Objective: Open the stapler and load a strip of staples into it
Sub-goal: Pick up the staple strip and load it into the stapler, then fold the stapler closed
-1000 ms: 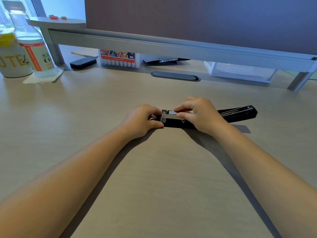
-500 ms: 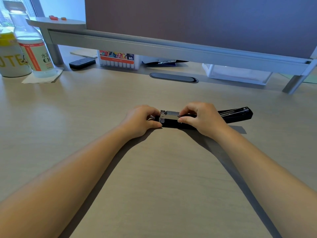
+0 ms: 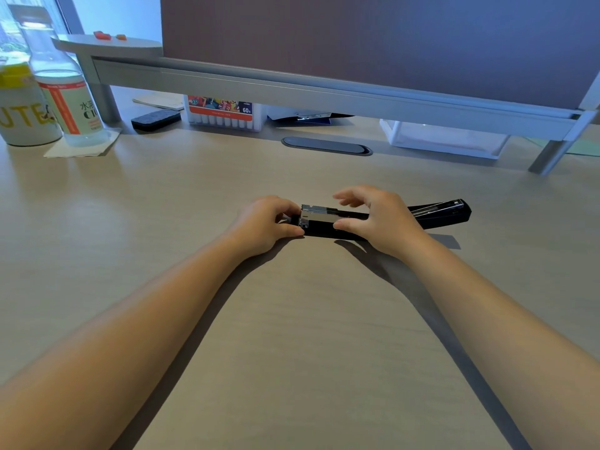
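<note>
A black stapler [image 3: 328,229] lies open on the desk, its lid [image 3: 443,213] swung flat out to the right. The silver metal magazine [image 3: 319,215] faces up at the left end. My left hand [image 3: 268,224] grips the stapler's left end, thumb along the base. My right hand [image 3: 378,219] hovers over the magazine's middle with fingers spread and lifted, thumb near the stapler's front side. I cannot make out a staple strip in the channel.
At the back left stand a clear bottle [image 3: 69,102] on a napkin and a white tub [image 3: 22,115]. A marker box [image 3: 224,112], a dark eraser [image 3: 156,119] and a white tray [image 3: 444,138] sit under the monitor shelf [image 3: 324,92]. A cable grommet [image 3: 326,146] lies behind the stapler.
My right hand's fingers were pinched down on the magazine; now they have lifted and spread apart. The left hand and the stapler stay put.
</note>
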A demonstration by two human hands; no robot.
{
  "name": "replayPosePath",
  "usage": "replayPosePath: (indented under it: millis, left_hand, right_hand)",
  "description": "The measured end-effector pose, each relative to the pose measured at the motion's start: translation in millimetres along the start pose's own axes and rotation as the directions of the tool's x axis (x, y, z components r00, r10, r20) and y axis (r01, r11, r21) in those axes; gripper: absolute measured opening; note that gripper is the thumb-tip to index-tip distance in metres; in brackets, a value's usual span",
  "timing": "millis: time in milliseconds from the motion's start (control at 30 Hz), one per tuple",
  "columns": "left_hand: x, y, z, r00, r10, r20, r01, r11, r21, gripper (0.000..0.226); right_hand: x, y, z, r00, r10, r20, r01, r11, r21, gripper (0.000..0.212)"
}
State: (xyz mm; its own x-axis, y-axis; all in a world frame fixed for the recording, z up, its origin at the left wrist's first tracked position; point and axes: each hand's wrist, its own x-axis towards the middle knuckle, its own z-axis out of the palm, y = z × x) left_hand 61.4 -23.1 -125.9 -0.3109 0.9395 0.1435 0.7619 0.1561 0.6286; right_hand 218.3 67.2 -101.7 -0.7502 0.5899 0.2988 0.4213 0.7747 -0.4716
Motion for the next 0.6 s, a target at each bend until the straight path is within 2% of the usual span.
replayPosePath:
  millis: [67,167,300,367,500,600]
  left_hand:
    - [-1.1,1.5,-0.1,1.000,-0.004,-0.005,0.004,1.000,-0.008,0.031]
    - [-2.3,4.4,0.0,1.000,-0.006,-0.015,0.006,1.000,-0.003,0.030]
    - [-4.1,7.8,0.1,1.000,-0.015,-0.012,0.015,1.000,-0.003,0.030]
    - [-4.8,8.5,0.5,1.000,-0.022,-0.015,0.022,1.000,-0.010,0.031]
    - [-5.3,9.6,1.3,0.999,-0.038,-0.025,0.038,0.999,-0.013,0.031]
    - [-5.4,9.4,1.3,0.999,-0.037,-0.018,0.037,0.999,-0.012,0.031]
  right_hand:
    - [-6.4,5.1,-8.5,0.999,0.006,-0.048,-0.012,0.992,-0.122,0.043]
    - [-17.9,19.8,-24.2,0.990,0.046,-0.134,-0.093,0.924,-0.370,0.050]
    - [-35.6,39.8,-39.6,0.955,0.196,-0.222,-0.278,0.854,-0.441,0.058]
    - [-41.8,46.2,-42.6,0.932,0.265,-0.249,-0.345,0.859,-0.379,0.058]
    - [-46.9,48.1,-40.3,0.892,0.345,-0.291,-0.355,0.935,0.021,0.062]
    - [-47.4,46.2,-41.2,0.855,0.401,-0.329,-0.326,0.909,0.261,0.068]
